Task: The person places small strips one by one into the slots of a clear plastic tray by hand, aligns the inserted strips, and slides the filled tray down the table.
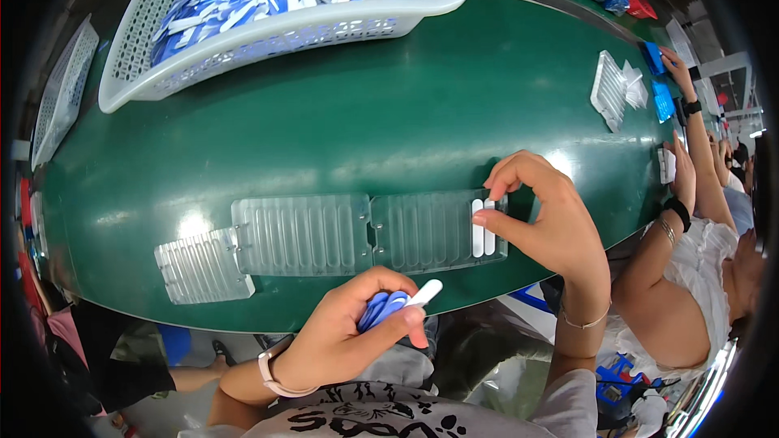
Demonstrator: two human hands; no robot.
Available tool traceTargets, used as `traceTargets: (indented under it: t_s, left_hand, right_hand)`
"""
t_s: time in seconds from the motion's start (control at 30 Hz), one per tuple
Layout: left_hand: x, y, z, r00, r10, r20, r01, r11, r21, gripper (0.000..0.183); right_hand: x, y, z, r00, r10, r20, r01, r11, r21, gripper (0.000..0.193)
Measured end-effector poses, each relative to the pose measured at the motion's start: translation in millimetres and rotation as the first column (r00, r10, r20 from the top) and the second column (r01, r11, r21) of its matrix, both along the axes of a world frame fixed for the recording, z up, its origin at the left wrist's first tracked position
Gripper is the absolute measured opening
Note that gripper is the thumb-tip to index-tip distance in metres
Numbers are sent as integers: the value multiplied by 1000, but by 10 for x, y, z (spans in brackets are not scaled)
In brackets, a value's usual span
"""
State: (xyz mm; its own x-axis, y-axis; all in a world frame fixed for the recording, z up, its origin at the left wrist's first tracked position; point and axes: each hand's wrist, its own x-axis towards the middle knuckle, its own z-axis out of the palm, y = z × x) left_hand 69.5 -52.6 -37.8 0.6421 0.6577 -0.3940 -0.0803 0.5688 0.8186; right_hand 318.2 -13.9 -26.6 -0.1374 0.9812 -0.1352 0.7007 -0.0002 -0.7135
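Note:
My right hand pinches a white plastic stick at the right end of a clear ridged tray, pressing it into a slot beside another white stick. My left hand is below the table edge, closed around a bundle of blue and white sticks, one white tip poking out to the right. A second clear tray adjoins the first on the left. A third clear tray lies further left, tilted.
A white mesh basket full of blue and white sticks sits at the back of the green table. Another basket is far left. A person's hands work on trays and blue parts at the right.

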Motion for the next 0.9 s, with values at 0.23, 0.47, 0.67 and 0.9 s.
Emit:
traceTargets:
  t_s: [0.23,0.47,0.67,0.9]
  left_hand:
    - [33,18,-25,999,-24,-28,27,995,95,9]
    - [36,59,-14,988,44,151,-17,984,-176,19]
    - [23,101,28,993,36,109,-23,992,-127,26]
    - [55,69,-31,992,5,124,-7,1000,8,23]
  right_hand:
    - [-193,-245,140,941,131,-311,-105,989,100,31]
    - [-281,-575,129,935,345,80,-308,679,667,21]
    - [-266,-785,41,852,237,467,-521,472,711,19]
    - [-276,-639,-17,941,318,115,-295,608,737,18]
